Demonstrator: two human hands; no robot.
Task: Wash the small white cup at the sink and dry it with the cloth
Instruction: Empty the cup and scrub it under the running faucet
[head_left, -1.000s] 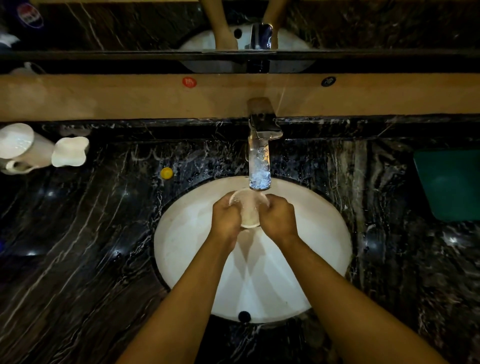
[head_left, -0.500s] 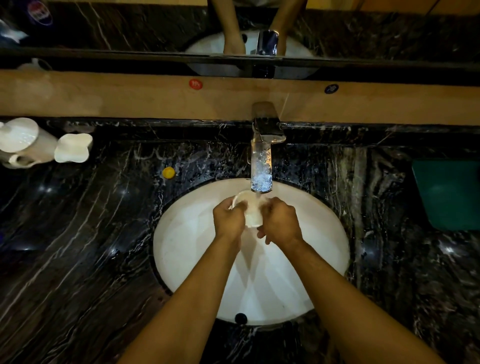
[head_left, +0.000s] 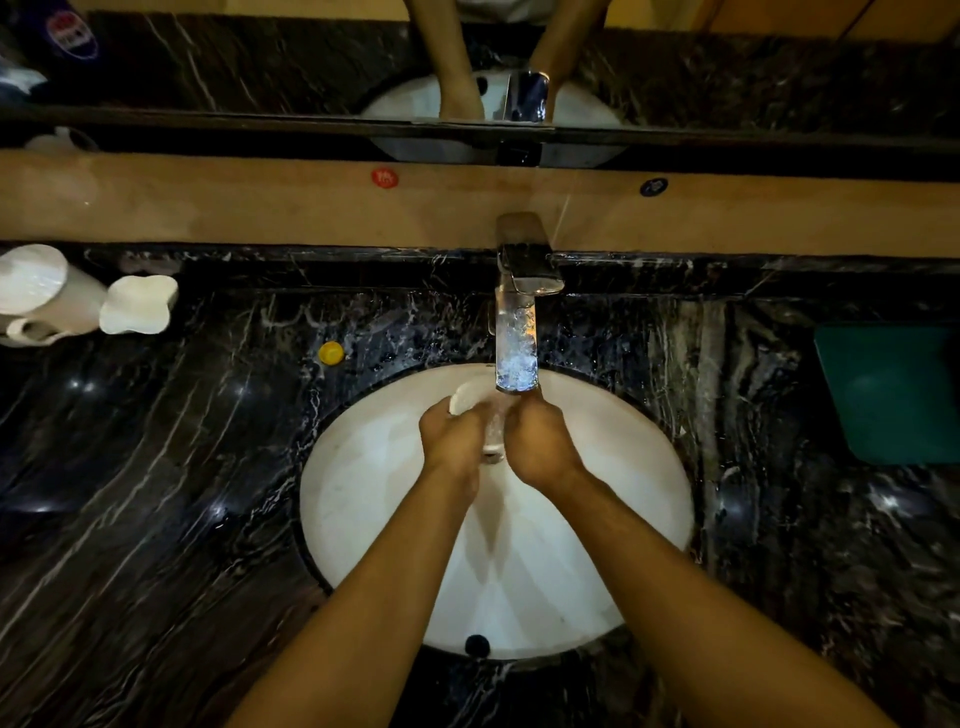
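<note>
The small white cup is tilted on its side between both hands, just under the running faucet, over the white oval sink. My left hand grips its left side, with the rim showing above my fingers. My right hand presses against its right side. Water streams down between the hands. A green cloth lies flat on the counter at the far right, apart from both hands.
Black marble counter surrounds the sink. A white jug and a white lobed dish sit at the back left. A small yellow cap lies near the sink's rim. A mirror and a wooden ledge run behind.
The cup has turned from facing up under the stream to lying tilted leftward, and both hands have closed in around it. The water keeps running.
</note>
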